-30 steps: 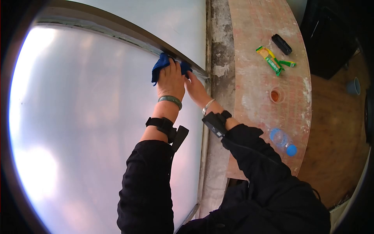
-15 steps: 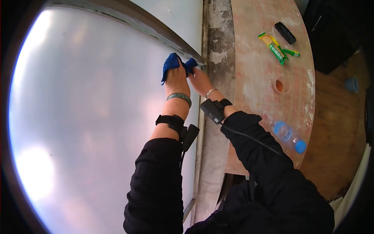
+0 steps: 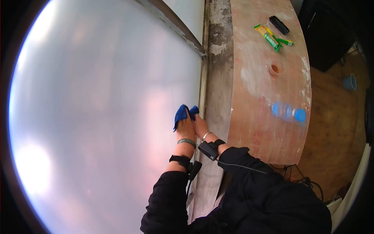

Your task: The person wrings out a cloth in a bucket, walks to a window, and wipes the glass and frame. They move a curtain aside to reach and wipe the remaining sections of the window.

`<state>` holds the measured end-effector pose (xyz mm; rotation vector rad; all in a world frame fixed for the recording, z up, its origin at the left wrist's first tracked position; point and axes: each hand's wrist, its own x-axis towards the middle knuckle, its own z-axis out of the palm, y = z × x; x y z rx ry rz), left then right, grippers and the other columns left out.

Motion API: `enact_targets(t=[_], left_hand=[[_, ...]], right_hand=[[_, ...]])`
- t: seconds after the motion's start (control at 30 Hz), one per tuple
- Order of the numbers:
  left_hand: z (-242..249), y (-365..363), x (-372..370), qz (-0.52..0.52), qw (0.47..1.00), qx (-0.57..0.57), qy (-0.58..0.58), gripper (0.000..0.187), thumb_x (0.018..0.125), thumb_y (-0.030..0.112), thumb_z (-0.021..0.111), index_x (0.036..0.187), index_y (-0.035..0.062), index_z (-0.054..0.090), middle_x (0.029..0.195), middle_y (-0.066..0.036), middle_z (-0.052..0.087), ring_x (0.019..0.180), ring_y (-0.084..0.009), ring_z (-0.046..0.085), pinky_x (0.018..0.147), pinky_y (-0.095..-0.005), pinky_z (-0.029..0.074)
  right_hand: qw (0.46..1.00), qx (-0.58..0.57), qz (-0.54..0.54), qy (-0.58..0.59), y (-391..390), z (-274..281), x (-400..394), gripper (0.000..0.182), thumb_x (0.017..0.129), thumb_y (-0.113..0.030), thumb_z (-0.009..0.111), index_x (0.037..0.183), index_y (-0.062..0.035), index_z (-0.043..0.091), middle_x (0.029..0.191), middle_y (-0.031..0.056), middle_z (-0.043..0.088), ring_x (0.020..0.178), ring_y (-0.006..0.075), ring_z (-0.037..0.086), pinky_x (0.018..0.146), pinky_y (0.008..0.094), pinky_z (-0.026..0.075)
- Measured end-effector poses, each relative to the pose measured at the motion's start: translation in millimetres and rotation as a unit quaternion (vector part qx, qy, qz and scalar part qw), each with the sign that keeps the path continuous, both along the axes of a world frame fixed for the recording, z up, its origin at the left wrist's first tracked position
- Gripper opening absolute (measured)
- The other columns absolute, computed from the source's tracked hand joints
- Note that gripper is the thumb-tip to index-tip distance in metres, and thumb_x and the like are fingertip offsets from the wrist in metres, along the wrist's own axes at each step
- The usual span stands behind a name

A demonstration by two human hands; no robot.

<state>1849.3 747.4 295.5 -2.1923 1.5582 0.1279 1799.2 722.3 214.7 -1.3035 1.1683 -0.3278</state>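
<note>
One big frosted pane (image 3: 89,117) spreads out to 9 o'clock of the hands, giving them wide, flat room on that side. One dark bar (image 3: 171,21) slants down to the pane's right edge at 12 o'clock, well apart from the fingers. Near that same edge sits the blue cloth (image 3: 181,115), a single piece bunched into two folds. Both hands hold it: the left hand (image 3: 185,129) runs its fingers into the larger fold, and the right hand (image 3: 200,125), just beside, grasps the smaller one. The fingertips are hidden, so I can't tell how firmly.

At 3 o'clock comes a narrow, stained ledge (image 3: 220,93), then the table (image 3: 257,136), its right edge curved. Between 1 and 2 o'clock lies one yellow-and-green wrapper (image 3: 269,38). One clear cup (image 3: 276,69), at 2 o'clock, has reddish-brown liquid in it. Beyond the wrapper lies one black case (image 3: 279,24), and by it one green strip (image 3: 285,41). At 3 o'clock, near the table's right edge, is one blue-capped bottle (image 3: 287,111); its contents I can't make out. Farther right, on the floor, stands one bucket (image 3: 350,82), its inside mostly hidden.
</note>
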Motion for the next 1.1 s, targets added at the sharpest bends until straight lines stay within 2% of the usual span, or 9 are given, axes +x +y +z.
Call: enact_targets(t=[0.07, 0.1, 0.13, 0.3, 0.63, 0.77, 0.83, 1.0, 1.1], left_hand=[[0.8, 43.9, -10.7, 0.067, 0.996, -0.012, 0.052, 0.059, 0.093, 0.021, 0.044, 0.142, -0.0031, 0.021, 0.138, -0.016, 0.042, 0.12, -0.0245, 0.047, 0.1, -0.0305, 0.034], [-17.9, 77.8, -4.5, -0.031, 0.998, -0.051, -0.002, 0.058, 0.092, 0.018, 0.043, 0.142, -0.0015, 0.02, 0.145, -0.015, 0.033, 0.129, -0.0243, 0.038, 0.103, -0.0311, 0.03], [-26.9, 104.6, -3.8, 0.002, 0.999, -0.021, 0.031, 0.059, 0.092, 0.016, 0.043, 0.143, -0.0007, 0.019, 0.149, -0.014, 0.024, 0.134, -0.0231, 0.029, 0.107, -0.0318, 0.025], [-4.7, 210.3, -34.3, 0.089, 0.991, -0.038, 0.093, 0.063, 0.087, 0.003, 0.045, 0.144, 0.0032, 0.019, 0.147, -0.016, 0.026, 0.134, -0.0284, 0.028, 0.11, -0.0364, 0.025], [-9.2, 372.7, -58.5, 0.093, 0.985, -0.065, 0.132, 0.065, 0.083, -0.001, 0.044, 0.144, 0.0051, 0.02, 0.142, -0.015, 0.031, 0.132, -0.0293, 0.031, 0.109, -0.0365, 0.026], [0.2, 350.1, -59.1, 0.163, 0.974, 0.024, 0.153, 0.064, 0.085, -0.001, 0.041, 0.144, 0.0042, 0.018, 0.143, -0.016, 0.029, 0.133, -0.0297, 0.03, 0.11, -0.0369, 0.025], [-7.2, 340.3, -58.5, 0.09, 0.987, -0.047, 0.121, 0.063, 0.086, 0.0, 0.039, 0.144, 0.0028, 0.016, 0.144, -0.018, 0.029, 0.133, -0.0305, 0.03, 0.11, -0.0371, 0.025], [-15.3, 247.7, -38.4, 0.122, 0.98, -0.017, 0.155, 0.064, 0.087, 0.001, 0.039, 0.145, 0.0016, 0.013, 0.146, -0.019, 0.026, 0.133, -0.0317, 0.031, 0.11, -0.0376, 0.025], [-21.5, 175.6, -26.5, 0.059, 0.992, -0.021, 0.107, 0.067, 0.086, 0.0, 0.041, 0.145, 0.0004, 0.009, 0.145, -0.019, 0.028, 0.13, -0.0312, 0.035, 0.108, -0.0368, 0.028]], right_hand=[[1.0, 0.015, 0.007, 0.004, 44.0, -4.5, -4.4, 0.027, 0.088, -0.025, 0.045, 0.098, -0.0012, 0.054, 0.092, 0.0265, 0.062, 0.085, 0.0448, 0.059, 0.074, 0.0511, 0.047], [1.0, 0.023, 0.016, 0.011, 66.6, -9.3, -6.2, 0.027, 0.088, -0.025, 0.045, 0.098, -0.0014, 0.054, 0.091, 0.0264, 0.063, 0.086, 0.0447, 0.059, 0.074, 0.0511, 0.047], [0.999, 0.031, 0.027, 0.019, 88.4, -11.0, -9.6, 0.027, 0.088, -0.025, 0.045, 0.099, -0.0016, 0.054, 0.091, 0.0264, 0.063, 0.086, 0.0446, 0.059, 0.074, 0.051, 0.047], [0.997, 0.061, 0.045, 0.027, 189.9, -1.5, -27.8, 0.027, 0.089, -0.024, 0.043, 0.102, -0.0025, 0.053, 0.091, 0.0266, 0.063, 0.086, 0.0449, 0.059, 0.075, 0.0513, 0.046], [0.965, 0.185, 0.183, 0.022, 326.9, -11.8, -53.5, 0.034, 0.083, -0.022, 0.045, 0.103, 0.0009, 0.06, 0.098, 0.0271, 0.062, 0.096, 0.0417, 0.059, 0.084, 0.0469, 0.046], [0.966, 0.21, 0.151, -0.016, 315.5, -21.7, -49.5, 0.031, 0.079, -0.017, 0.047, 0.1, 0.001, 0.061, 0.098, 0.0268, 0.063, 0.095, 0.0414, 0.059, 0.082, 0.0452, 0.047], [0.973, 0.203, 0.105, -0.041, 292.3, -20.2, -47.6, 0.028, 0.079, -0.015, 0.049, 0.098, 0.0018, 0.06, 0.095, 0.0268, 0.063, 0.093, 0.0418, 0.06, 0.08, 0.0453, 0.047], [0.99, 0.125, 0.061, -0.019, 212.5, -38.4, -29.2, 0.02, 0.079, -0.01, 0.048, 0.092, 0.0015, 0.058, 0.085, 0.0224, 0.064, 0.082, 0.0362, 0.062, 0.071, 0.0411, 0.047], [0.993, 0.107, -0.001, -0.057, 149.2, -57.7, -12.0, 0.02, 0.08, -0.008, 0.048, 0.094, 0.0015, 0.058, 0.083, 0.0205, 0.064, 0.077, 0.0323, 0.063, 0.066, 0.0395, 0.048]])
